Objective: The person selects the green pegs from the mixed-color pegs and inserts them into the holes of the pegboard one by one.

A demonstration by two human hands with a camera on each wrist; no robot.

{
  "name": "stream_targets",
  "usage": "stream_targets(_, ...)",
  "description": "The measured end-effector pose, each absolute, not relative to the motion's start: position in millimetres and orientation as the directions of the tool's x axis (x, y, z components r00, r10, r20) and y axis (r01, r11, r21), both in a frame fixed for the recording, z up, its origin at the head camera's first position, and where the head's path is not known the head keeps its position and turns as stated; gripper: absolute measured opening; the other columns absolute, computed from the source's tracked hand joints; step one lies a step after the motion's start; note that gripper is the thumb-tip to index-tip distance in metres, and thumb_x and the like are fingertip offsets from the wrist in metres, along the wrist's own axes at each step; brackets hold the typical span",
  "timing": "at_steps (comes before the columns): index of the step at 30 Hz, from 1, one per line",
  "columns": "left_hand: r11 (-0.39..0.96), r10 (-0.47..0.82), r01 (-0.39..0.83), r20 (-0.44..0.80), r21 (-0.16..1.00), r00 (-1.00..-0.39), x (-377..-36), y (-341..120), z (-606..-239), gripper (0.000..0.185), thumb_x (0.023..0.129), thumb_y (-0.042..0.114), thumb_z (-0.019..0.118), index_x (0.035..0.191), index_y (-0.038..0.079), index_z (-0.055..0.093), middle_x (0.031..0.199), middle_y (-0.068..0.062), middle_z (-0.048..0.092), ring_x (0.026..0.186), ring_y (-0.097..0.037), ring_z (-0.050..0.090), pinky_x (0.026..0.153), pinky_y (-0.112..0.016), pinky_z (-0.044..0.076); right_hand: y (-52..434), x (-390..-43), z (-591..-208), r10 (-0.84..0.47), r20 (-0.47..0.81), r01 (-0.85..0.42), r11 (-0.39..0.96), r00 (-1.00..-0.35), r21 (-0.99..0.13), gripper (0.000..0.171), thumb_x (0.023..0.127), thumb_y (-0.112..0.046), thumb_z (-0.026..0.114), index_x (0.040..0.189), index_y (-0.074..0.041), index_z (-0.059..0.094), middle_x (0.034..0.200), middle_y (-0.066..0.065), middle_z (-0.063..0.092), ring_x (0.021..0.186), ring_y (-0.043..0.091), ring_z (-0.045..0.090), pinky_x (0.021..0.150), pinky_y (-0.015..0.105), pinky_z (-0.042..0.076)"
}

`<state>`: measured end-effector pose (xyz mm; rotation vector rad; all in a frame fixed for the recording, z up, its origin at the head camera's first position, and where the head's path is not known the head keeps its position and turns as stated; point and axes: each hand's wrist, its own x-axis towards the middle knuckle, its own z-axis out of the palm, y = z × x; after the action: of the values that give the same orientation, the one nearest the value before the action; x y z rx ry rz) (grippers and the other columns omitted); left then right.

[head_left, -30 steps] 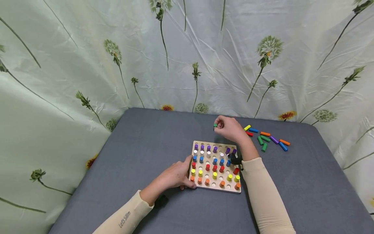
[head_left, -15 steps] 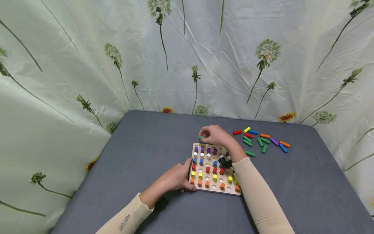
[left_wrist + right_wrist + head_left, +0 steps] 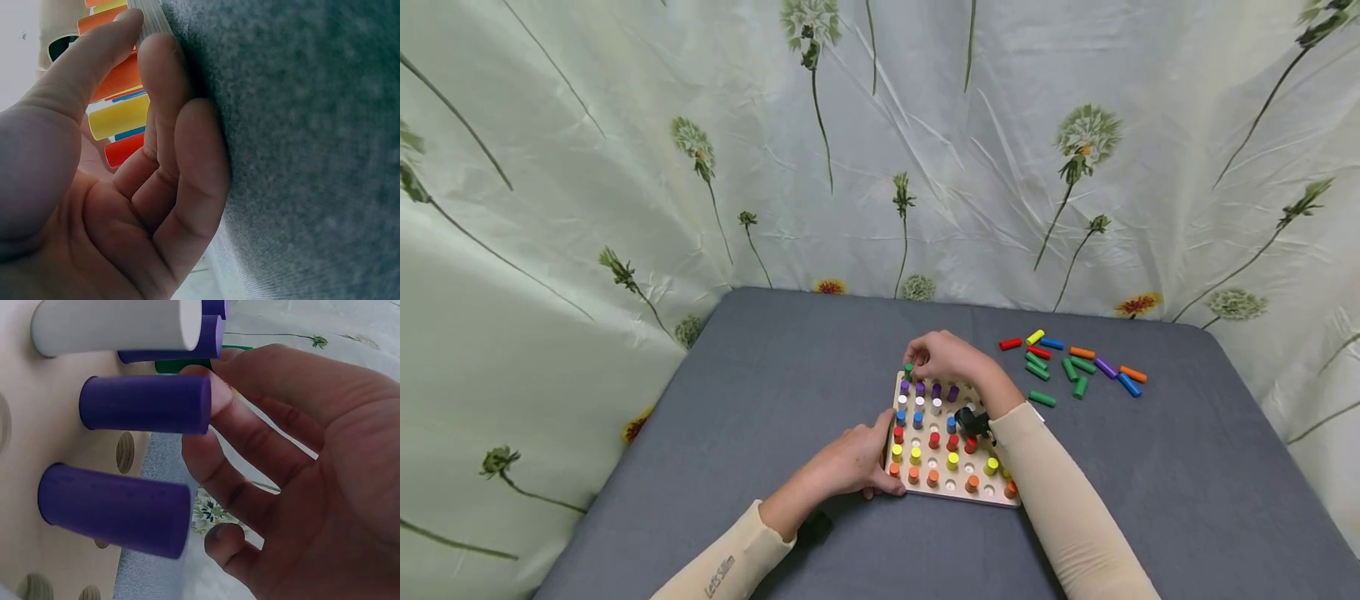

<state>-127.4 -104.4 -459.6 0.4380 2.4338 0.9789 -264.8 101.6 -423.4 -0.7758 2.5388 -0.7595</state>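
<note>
A light wooden pegboard (image 3: 936,492) lies on the table with rows of orange, yellow, red, blue, white and purple pegs standing in it. My left hand (image 3: 853,458) grips its left side near the front corner; in the left wrist view the thumb and fingers (image 3: 164,69) meet the board's edge. Over the back left corner, my right hand (image 3: 951,357) pinches a green peg (image 3: 908,372), which stands upright at the back row of holes. In the right wrist view that green peg (image 3: 172,365) is partly hidden behind purple pegs (image 3: 147,403) and the fingertips.
Loose pegs lie right of the board toward the back: red (image 3: 1011,343), yellow (image 3: 1035,337), purple (image 3: 1105,367), blue (image 3: 1129,384), orange and several green ones (image 3: 1042,398). A floral curtain (image 3: 850,208) hangs behind the grey table (image 3: 790,358). My right forearm covers the board's right side.
My right hand has carried the green peg left and toward me, down to the board's back left corner. More loose pegs show where the arm was. The left hand keeps its hold.
</note>
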Motion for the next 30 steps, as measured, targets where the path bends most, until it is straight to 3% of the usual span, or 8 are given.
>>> stream_targets(30, 0.710, 0.445, 0.103, -0.330, 0.697, -0.832, -127.7, -103.9, -460.6, 0.111, 0.079, 0.029, 0.096, 0.163, 0.004, 0.027, 0.075, -0.001, 0.065, 0.050, -0.015, 0.065, 0.048, -0.030, 0.051, 97.5, -265.6, -423.0, -0.584, -0.213, -0.394, 0.732, -0.783, -0.556, 0.008, 0.102, -0.012, 0.068, 0.105, -0.016, 0.075, 0.098, 0.002, 0.074, 0.080, 0.014, 0.064, 0.076, 0.032, 0.052)
